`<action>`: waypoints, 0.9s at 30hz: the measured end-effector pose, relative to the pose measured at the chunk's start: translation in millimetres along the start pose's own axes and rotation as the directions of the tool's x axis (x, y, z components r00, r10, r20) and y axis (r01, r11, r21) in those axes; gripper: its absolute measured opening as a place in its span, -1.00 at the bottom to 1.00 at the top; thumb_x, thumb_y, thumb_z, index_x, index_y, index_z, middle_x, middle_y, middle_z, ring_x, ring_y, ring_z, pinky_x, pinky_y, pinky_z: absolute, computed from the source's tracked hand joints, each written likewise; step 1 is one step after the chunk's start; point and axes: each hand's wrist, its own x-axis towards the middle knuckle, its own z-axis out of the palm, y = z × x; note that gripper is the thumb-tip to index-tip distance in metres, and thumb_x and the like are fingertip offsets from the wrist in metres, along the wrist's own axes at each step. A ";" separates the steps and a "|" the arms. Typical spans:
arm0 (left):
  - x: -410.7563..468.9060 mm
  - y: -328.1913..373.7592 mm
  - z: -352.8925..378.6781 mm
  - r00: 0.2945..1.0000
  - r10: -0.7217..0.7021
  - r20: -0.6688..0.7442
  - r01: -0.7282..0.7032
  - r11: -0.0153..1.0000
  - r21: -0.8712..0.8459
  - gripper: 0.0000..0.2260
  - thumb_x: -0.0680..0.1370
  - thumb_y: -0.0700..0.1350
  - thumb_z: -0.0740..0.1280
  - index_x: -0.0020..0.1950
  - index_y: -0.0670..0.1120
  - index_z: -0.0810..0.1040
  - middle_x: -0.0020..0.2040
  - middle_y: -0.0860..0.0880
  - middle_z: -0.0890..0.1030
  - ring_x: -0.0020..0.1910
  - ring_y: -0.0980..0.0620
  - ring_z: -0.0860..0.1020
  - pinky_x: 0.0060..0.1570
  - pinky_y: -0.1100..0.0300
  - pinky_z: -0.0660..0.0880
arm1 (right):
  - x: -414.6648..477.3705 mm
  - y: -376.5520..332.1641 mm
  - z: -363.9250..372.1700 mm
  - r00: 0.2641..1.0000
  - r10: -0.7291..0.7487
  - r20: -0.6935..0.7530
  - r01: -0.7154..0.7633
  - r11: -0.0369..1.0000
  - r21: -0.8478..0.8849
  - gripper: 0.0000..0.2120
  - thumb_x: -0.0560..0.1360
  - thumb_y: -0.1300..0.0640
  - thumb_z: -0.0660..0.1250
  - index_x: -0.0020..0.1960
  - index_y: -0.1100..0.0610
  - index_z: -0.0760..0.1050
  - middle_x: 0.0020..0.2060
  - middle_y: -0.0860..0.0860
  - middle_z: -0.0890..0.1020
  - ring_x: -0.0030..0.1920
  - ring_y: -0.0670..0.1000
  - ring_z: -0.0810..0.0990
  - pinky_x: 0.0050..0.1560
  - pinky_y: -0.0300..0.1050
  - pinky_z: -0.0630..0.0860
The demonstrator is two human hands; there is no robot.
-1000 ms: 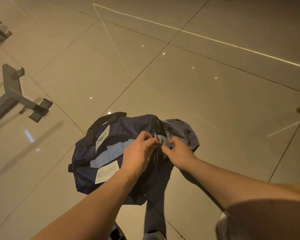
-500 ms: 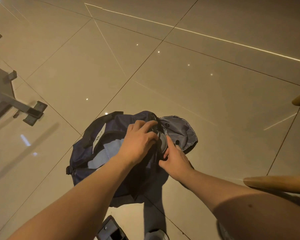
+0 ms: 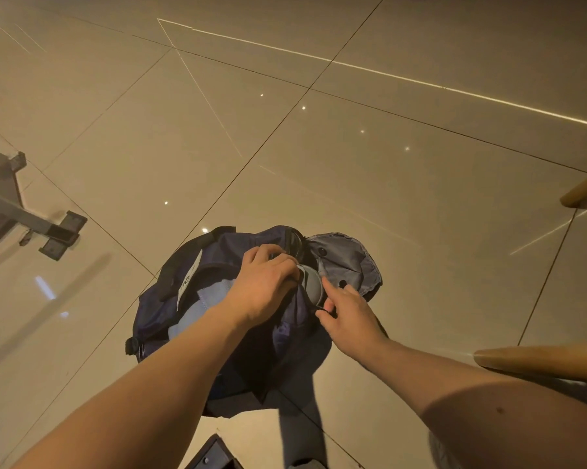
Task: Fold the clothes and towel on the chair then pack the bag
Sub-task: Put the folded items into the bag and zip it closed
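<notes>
Where the person stands: a dark boxy thing (image 3: 211, 455) pokes in at the bottom edge by the feet. What it is I cannot tell.
Chair: a pale wooden rail (image 3: 539, 362) runs just beside the right forearm.
Left hand (image 3: 265, 282): clenched on the navy cloth at the rim of the bag's mouth, knuckles up.
Right hand (image 3: 349, 313): the thumb and a curled finger seem to nip a small dark tab (image 3: 323, 311) at the mouth, with the forefinger pointing out straight.
Bag (image 3: 184, 319): navy and slumped on the floor under both hands. Its mouth is open, a grey flap (image 3: 349, 265) is thrown back on the far right, and a white label (image 3: 189, 279) sits on the left side.
Inside: something grey and rounded (image 3: 310, 286) shows between the hands; I cannot tell whether it is the towel.
Handling: to my eye the bag is light, thin and floppy, so the mouth will sag shut if let go. The best hold looks to be the rim or the black strap (image 3: 197, 245), with one hand spreading the mouth while the other feeds things in.
Floor (image 3: 353, 164): glossy tiles, so the bag may slide when pushed.
Far left: a grey metal stand foot (image 3: 24, 218), well apart from the bag.
</notes>
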 end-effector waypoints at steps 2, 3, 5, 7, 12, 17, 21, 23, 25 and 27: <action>0.7 -0.4 -0.5 1.000 -0.012 -0.013 0.012 1.000 -0.015 -0.95 0.59 -0.05 0.32 0.01 0.03 0.57 0.12 0.10 0.63 0.36 -0.09 0.40 0.34 -0.04 0.16 | -3.5 -5.2 3.0 0.999 -0.035 -0.032 0.034 0.999 -0.024 -0.46 0.63 0.09 0.29 0.58 0.10 0.28 -0.16 -0.11 0.46 0.10 0.01 0.42 0.22 0.00 0.46; 0.9 -1.4 -1.0 0.999 -0.038 -0.013 0.037 0.999 -0.034 -0.95 0.59 -0.05 0.32 0.02 0.04 0.56 0.12 0.07 0.62 0.36 -0.11 0.39 0.35 -0.06 0.18 | -4.5 -8.7 3.8 0.998 -0.037 -0.052 0.035 0.999 -0.033 -0.51 0.64 0.10 0.24 0.55 0.12 0.33 -0.10 -0.08 0.48 0.15 0.04 0.44 0.26 0.02 0.45; 2.6 -1.4 -2.1 0.993 -0.117 0.009 0.117 0.991 -0.067 -0.94 0.62 -0.03 0.30 0.05 0.10 0.55 0.22 -0.01 0.54 0.41 -0.17 0.34 0.38 -0.10 0.25 | -0.3 -12.8 1.2 0.993 0.047 -0.104 -0.047 0.999 0.005 -0.62 0.65 0.11 0.18 0.43 0.09 0.50 0.00 -0.03 0.52 0.15 0.08 0.51 0.24 0.05 0.49; 0.9 3.0 -0.2 0.979 -0.200 0.036 0.203 0.975 -0.087 -0.92 0.65 -0.04 0.29 0.08 0.10 0.56 0.30 -0.05 0.48 0.42 -0.20 0.29 0.38 -0.09 0.31 | 6.2 -11.5 -3.0 0.986 0.119 -0.119 -0.118 0.993 0.020 -0.67 0.63 0.12 0.17 0.30 0.01 0.60 0.04 0.01 0.55 0.08 0.10 0.57 0.14 0.06 0.55; -14.7 6.1 11.6 0.972 -0.236 -0.023 0.229 0.958 -0.172 -0.85 0.65 0.03 0.22 0.13 0.12 0.56 0.35 -0.07 0.46 0.43 -0.17 0.34 0.34 -0.09 0.42 | 11.5 -4.0 -14.8 0.987 0.119 -0.104 -0.110 0.990 0.089 -0.70 0.62 0.17 0.23 0.30 0.03 0.59 0.13 -0.02 0.55 0.22 -0.01 0.47 0.21 -0.13 0.44; -12.8 5.4 15.4 0.969 -0.246 -0.027 0.236 0.952 -0.192 -0.88 0.65 -0.03 0.28 0.13 0.14 0.57 0.34 -0.06 0.47 0.43 -0.17 0.34 0.33 -0.13 0.43 | 25.2 -4.5 -23.7 0.992 0.064 -0.106 -0.054 0.995 0.089 -0.62 0.60 0.21 0.31 0.40 0.04 0.51 0.16 -0.06 0.46 0.19 -0.01 0.49 0.27 -0.06 0.48; -13.6 1.2 18.6 0.969 -0.244 -0.039 0.230 0.949 -0.216 -0.89 0.64 -0.04 0.29 0.10 0.14 0.57 0.31 -0.04 0.49 0.40 -0.15 0.38 0.30 -0.13 0.46 | 34.0 -14.8 -21.3 0.999 -0.020 -0.030 0.020 1.000 0.008 -0.73 0.62 0.16 0.29 0.29 0.03 0.61 0.15 -0.01 0.52 0.22 -0.02 0.44 0.27 -0.07 0.44; -12.2 -1.3 19.2 0.973 -0.225 -0.049 0.209 0.954 -0.215 -0.90 0.64 -0.06 0.30 0.08 0.13 0.57 0.25 -0.01 0.53 0.34 -0.12 0.43 0.26 -0.10 0.48 | 35.9 -17.9 -18.1 0.999 0.002 -0.046 -0.001 1.000 0.019 -0.79 0.62 0.11 0.31 0.19 0.04 0.66 0.09 -0.01 0.56 0.17 0.01 0.50 0.21 0.01 0.50; -9.9 -4.1 20.6 0.980 -0.192 -0.055 0.176 0.961 -0.212 -0.90 0.63 -0.06 0.30 0.06 0.14 0.55 0.17 0.04 0.56 0.24 -0.09 0.50 0.17 -0.10 0.53 | 36.2 -18.8 -15.5 0.995 0.043 -0.087 -0.039 0.998 0.052 -0.83 0.61 0.10 0.32 0.11 0.05 0.68 0.05 -0.02 0.58 0.12 0.02 0.55 0.16 0.04 0.53; -8.0 -5.9 20.8 0.980 -0.191 -0.063 0.174 0.962 -0.209 -0.90 0.62 -0.08 0.31 0.05 0.13 0.56 0.14 0.05 0.57 0.22 -0.08 0.51 0.13 -0.11 0.54 | 34.8 -21.4 -17.3 0.991 0.104 -0.079 -0.091 0.985 0.147 -0.84 0.61 0.11 0.33 0.13 0.06 0.66 0.07 -0.02 0.62 0.08 -0.01 0.59 0.16 -0.03 0.55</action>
